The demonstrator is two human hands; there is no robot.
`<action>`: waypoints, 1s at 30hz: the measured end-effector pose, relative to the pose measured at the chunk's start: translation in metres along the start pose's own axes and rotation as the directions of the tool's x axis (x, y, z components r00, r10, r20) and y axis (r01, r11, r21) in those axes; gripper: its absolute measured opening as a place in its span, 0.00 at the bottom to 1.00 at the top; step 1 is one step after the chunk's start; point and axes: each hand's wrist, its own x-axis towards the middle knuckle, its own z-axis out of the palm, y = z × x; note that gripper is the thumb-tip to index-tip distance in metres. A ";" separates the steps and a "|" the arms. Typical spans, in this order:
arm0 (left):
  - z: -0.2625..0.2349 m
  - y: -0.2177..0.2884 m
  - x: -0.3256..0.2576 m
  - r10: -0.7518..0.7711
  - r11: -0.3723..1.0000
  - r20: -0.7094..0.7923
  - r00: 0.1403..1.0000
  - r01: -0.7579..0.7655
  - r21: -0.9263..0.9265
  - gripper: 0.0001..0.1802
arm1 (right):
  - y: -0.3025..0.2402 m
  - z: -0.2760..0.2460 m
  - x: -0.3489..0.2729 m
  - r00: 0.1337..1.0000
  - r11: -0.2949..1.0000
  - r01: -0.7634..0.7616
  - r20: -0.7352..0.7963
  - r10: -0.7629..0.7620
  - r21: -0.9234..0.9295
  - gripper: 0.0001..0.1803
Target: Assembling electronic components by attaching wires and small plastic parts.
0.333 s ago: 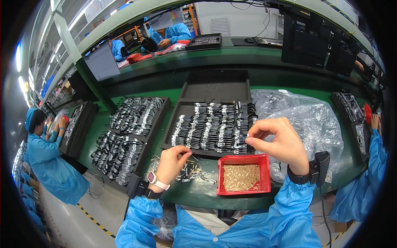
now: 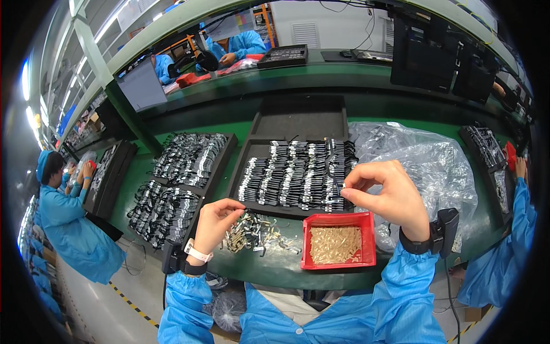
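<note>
1. fingers (image 2: 230, 203) of our left hand (image 2: 212, 226) have shifted left, uncovering more loose metal pieces (image 2: 256, 232); whether they grip anything, we cannot tell.
2. our right hand (image 2: 392, 196) stays, pinching a tiny whitish piece (image 2: 344, 186) near the corner of the black tray (image 2: 259, 150).

Glossy plastic bin (image 2: 337, 220); matt tray (image 2: 258, 151)

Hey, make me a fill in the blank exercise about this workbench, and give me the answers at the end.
1. The plastic bin holding tan slivers is coloured ____.
2. Clear plastic sheeting lies to the ____ of the central black tray.
3. A pale pink watch strap circles the person's ____ wrist.
4. The person's ____ hand is the one closer to that bin.

Missing words: red; right; left; right.
</note>
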 end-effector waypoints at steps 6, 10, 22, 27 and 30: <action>-0.019 -0.030 0.005 -0.031 0.984 -0.043 0.999 0.038 0.172 0.05 | 0.002 0.001 0.002 1.000 1.000 -0.018 0.006 0.018 -0.008 0.06; -0.026 -0.031 -0.001 0.002 0.925 -0.045 0.999 0.015 0.381 0.05 | 0.002 0.001 0.000 1.000 1.000 -0.007 0.004 0.007 -0.016 0.07; 0.028 0.083 -0.012 0.294 0.949 -0.008 0.956 -0.291 0.120 0.08 | -0.001 0.009 0.001 1.000 1.000 0.028 0.004 -0.028 0.006 0.06; 0.054 0.127 0.002 0.479 0.853 0.162 0.863 -0.501 0.148 0.11 | -0.004 0.008 0.000 0.999 0.998 0.030 -0.025 -0.029 0.050 0.06; 0.070 0.138 0.011 0.491 0.847 0.216 0.844 -0.520 0.105 0.10 | -0.003 0.002 -0.004 0.997 0.997 0.057 -0.063 -0.054 0.051 0.05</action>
